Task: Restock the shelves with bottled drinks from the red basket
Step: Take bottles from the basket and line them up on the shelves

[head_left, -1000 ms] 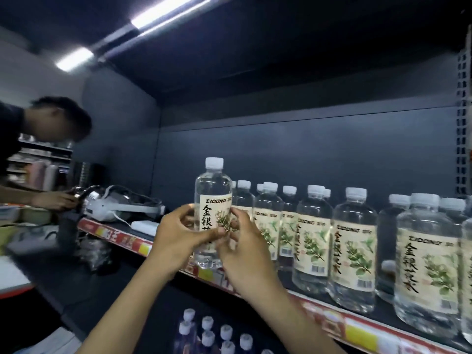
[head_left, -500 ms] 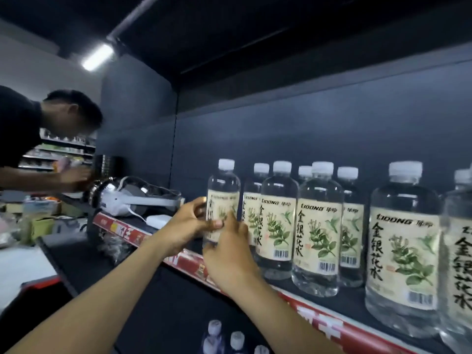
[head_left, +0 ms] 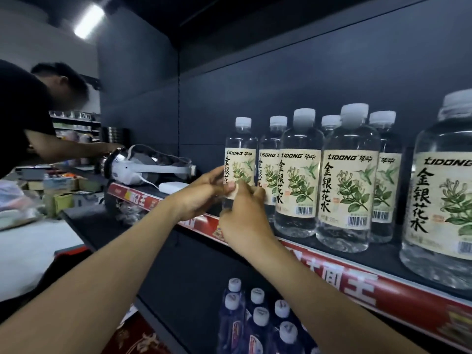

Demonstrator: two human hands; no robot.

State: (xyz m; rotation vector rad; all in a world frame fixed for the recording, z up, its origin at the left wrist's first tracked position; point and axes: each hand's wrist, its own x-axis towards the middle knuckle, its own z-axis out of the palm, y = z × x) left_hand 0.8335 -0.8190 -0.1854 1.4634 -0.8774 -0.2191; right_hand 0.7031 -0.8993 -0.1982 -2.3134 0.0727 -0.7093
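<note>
I have both hands on the clear plastic bottle (head_left: 240,154), white-capped with a cream leaf-printed label. It stands upright at the left end of the row of matching bottles (head_left: 344,180) on the dark shelf with a red price strip (head_left: 370,287), about the centre of the frame. My left hand (head_left: 201,194) curls its fingers round the bottle's lower body from the left, thumb across the label. My right hand (head_left: 246,221) closes on it from the front, fingertips at the label's lower edge. I judge it full, so fairly heavy for its size, with a thin wall that gives a little under a squeeze and a label that may be slick (worse if damp). The body around the label looks the best hold, not the cap. My hands cover the bottle's base, so I cannot tell whether it sits flat on the shelf or hangs just above it. I cannot pick out the red basket. Only dark blue white-capped bottles (head_left: 255,320) show at bottom centre, and whatever holds them is cut off by my forearms and the frame's lower edge.
</note>
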